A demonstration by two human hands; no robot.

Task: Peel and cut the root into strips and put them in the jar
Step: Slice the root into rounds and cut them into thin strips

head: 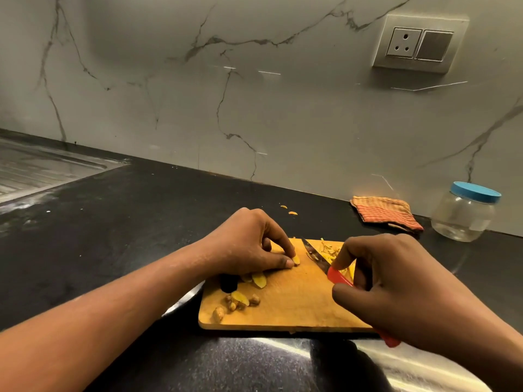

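Note:
A wooden cutting board (pixel 288 301) lies on the black counter. My left hand (pixel 249 244) pinches a small yellow root slice (pixel 296 260) against the board. My right hand (pixel 396 281) grips a red-handled knife (pixel 338 275), its blade (pixel 314 254) angled over the board to the right of the slice. More root slices (pixel 259 280) and knobbly peel pieces (pixel 237 302) lie at the board's left. A heap of cut strips (pixel 329 250) sits behind the blade. A clear jar (pixel 462 219) with a blue lid stands at the far right, lid on.
A folded orange striped cloth (pixel 386 212) lies left of the jar by the wall. Two small yellow bits (pixel 291 213) lie on the counter behind the board. A steel sink drainboard (pixel 42 171) is at far left. A wall socket (pixel 418 43) sits above.

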